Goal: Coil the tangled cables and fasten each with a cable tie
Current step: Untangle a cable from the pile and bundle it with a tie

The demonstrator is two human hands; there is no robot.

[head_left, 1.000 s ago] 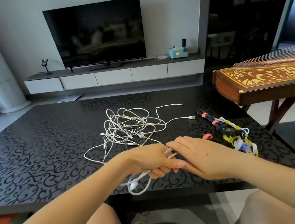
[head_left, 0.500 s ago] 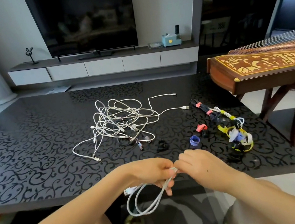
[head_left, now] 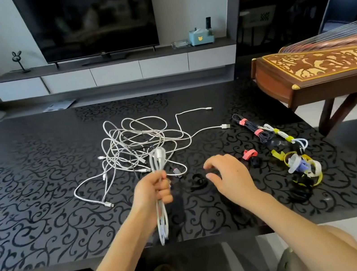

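Observation:
My left hand (head_left: 152,190) grips a coiled white cable (head_left: 163,218) upright, its loops sticking out above and below the fist. My right hand (head_left: 229,174) hovers over the table with its fingers relaxed and holds nothing; it is just right of a black cable tie (head_left: 197,180). A tangle of white cables (head_left: 138,146) lies on the black patterned table (head_left: 29,195) behind my hands. A pink tie (head_left: 249,154) and a heap of coloured ties (head_left: 302,165) lie to the right.
Two tied cable bundles (head_left: 264,131) lie at the right of the table. A wooden zither on a stand (head_left: 318,74) is close to the table's right edge. A TV (head_left: 87,20) and low cabinet stand at the far wall. My knees are below the near edge.
My left hand has lifted the coiled cable from below the table edge up over the table. My right hand has let go of it and moved right toward the ties.

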